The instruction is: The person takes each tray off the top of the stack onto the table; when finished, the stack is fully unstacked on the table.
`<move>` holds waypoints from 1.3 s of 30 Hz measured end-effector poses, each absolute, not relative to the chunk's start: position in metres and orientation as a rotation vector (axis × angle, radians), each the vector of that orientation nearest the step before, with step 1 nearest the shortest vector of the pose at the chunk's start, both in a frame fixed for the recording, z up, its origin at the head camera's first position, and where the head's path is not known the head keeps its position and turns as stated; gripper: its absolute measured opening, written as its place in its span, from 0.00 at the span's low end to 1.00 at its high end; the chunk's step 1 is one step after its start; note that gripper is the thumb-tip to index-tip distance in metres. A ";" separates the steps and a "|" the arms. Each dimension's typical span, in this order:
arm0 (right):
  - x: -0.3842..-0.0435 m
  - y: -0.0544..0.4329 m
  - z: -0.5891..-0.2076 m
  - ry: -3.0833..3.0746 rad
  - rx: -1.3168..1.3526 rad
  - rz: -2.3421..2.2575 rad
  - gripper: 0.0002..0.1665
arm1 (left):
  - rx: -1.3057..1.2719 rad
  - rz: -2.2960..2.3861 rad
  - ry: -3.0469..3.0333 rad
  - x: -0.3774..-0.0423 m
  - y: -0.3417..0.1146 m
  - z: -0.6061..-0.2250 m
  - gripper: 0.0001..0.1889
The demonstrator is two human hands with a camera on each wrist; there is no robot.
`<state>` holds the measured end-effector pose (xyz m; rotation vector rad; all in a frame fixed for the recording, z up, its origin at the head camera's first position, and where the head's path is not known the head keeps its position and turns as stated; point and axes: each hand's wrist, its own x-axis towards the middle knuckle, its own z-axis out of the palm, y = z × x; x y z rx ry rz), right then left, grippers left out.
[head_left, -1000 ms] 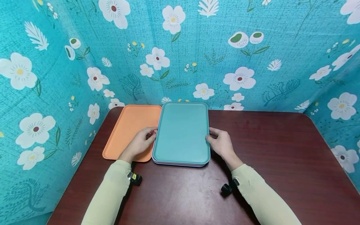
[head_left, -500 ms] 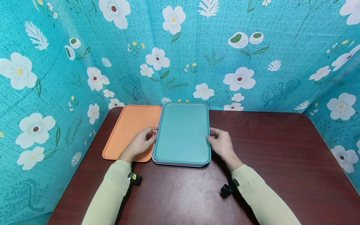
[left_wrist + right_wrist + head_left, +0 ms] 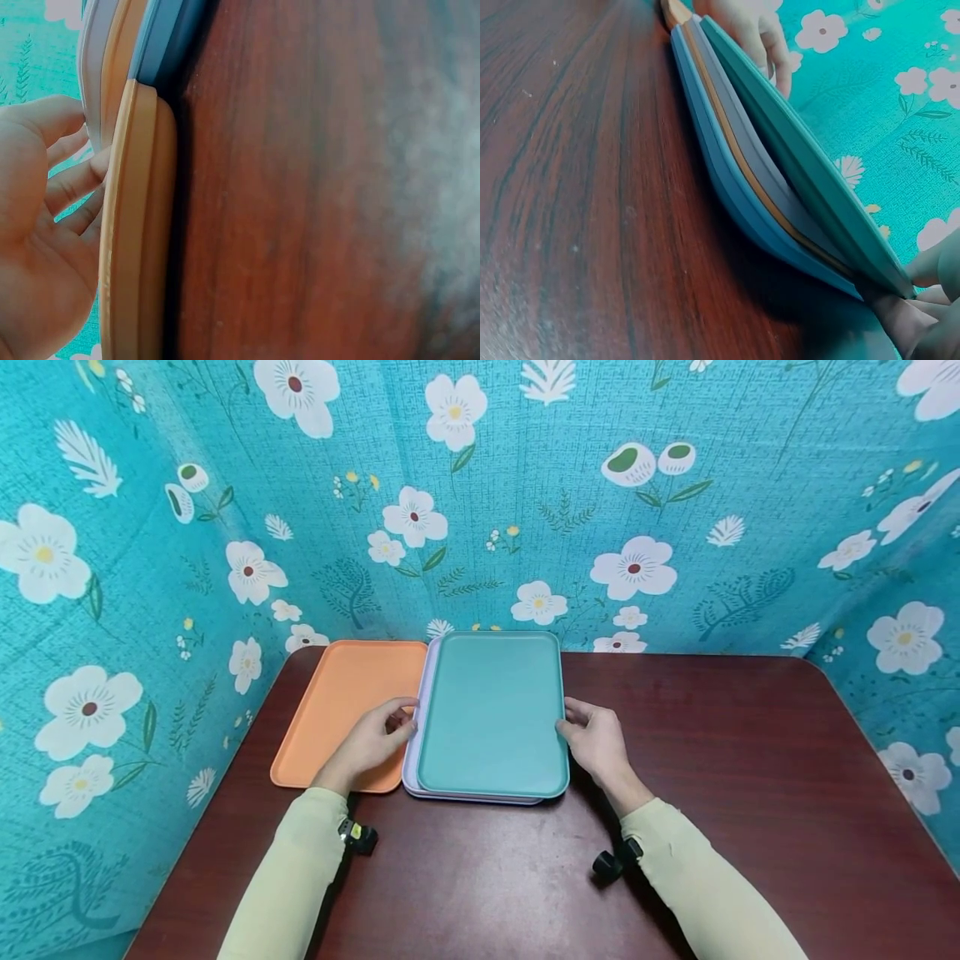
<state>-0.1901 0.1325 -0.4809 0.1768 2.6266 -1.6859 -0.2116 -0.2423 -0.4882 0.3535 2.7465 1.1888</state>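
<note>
A teal tray (image 3: 491, 714) lies on top of a stack, shifted rightward so the left rim of a lavender tray (image 3: 412, 768) shows beneath it. In the right wrist view, an orange tray edge (image 3: 739, 161) and a blue tray (image 3: 724, 191) lie below the lavender one. My right hand (image 3: 596, 742) pinches the teal tray's right edge, thumb on the rim; the teal tray is tilted, with a gap widening toward that hand. My left hand (image 3: 369, 743) touches the stack's left edge, its fingers loosely curved, above a separate orange tray (image 3: 352, 685).
The dark red-brown table (image 3: 712, 760) extends to the right and front of the trays. A blue floral curtain (image 3: 487, 485) hangs behind the table and along both sides. The separate orange tray adjoins the stack on the left.
The teal tray has slid slightly right with my right hand, baring more of the lavender tray's left side. My left hand has stayed almost in place.
</note>
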 end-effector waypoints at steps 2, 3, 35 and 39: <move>-0.190 0.132 -0.481 2.584 0.194 -1.736 0.28 | 0.356 1.185 2.751 -0.211 -0.243 -0.489 0.23; -0.190 0.132 -0.482 2.563 0.204 -1.763 0.29 | 0.354 1.187 2.751 -0.211 -0.243 -0.489 0.23; -0.185 0.144 -0.485 2.180 0.464 -2.218 0.29 | 0.301 1.184 2.745 -0.211 -0.245 -0.489 0.24; -0.183 0.148 -0.484 2.182 0.485 -2.213 0.28 | 0.319 1.182 2.746 -0.212 -0.243 -0.489 0.24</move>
